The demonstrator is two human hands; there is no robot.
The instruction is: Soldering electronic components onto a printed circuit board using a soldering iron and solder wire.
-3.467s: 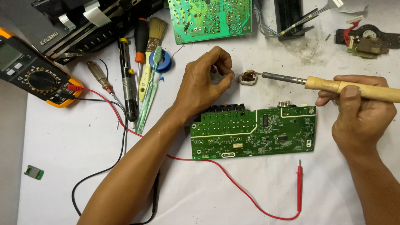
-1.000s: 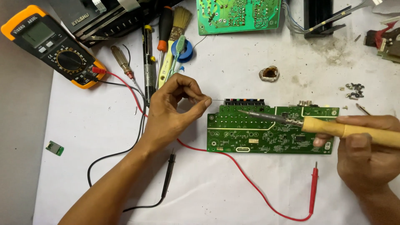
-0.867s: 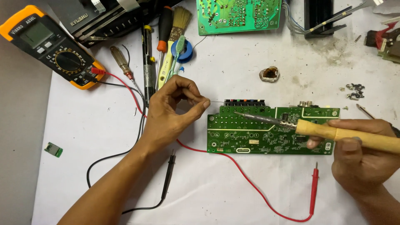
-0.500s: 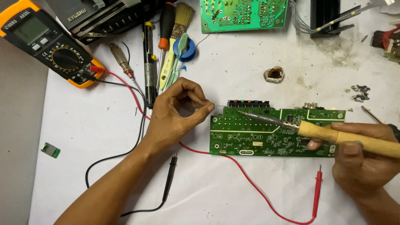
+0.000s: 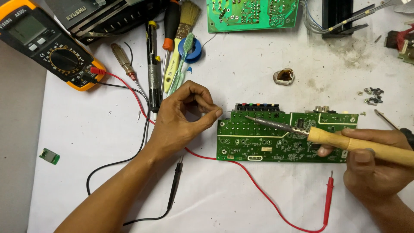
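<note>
- White sheeting (image 5: 258,203) is spread over the work surface, and a grey strip is left bare along the left edge of the frame.
- Green, the long circuit board (image 5: 284,138) is laid flat at centre right; its lower right corner is hidden behind the right hand.
- A second green board (image 5: 252,15) at the top centre is cut off by the upper edge, and so is the black device at the upper left.
- The orange and black multimeter (image 5: 47,47) is seen at the upper left, its corner cropped; red and black leads are trailed from it across the sheet.
- The left hand (image 5: 179,121) is held just left of the board, forearm entering from the lower left. Thumb and forefinger are pinched on a thin solder wire (image 5: 226,111), which is hard to make out; the other fingers are curled.
- The right hand (image 5: 375,168) is partly cut off at the lower right. Its fingers are wrapped round the wooden handle of the soldering iron (image 5: 345,140), whose tip is brought to the board's upper left edge, beside the wire's end.
- A small lump of brown rosin (image 5: 283,76) is seen above the board.
</note>
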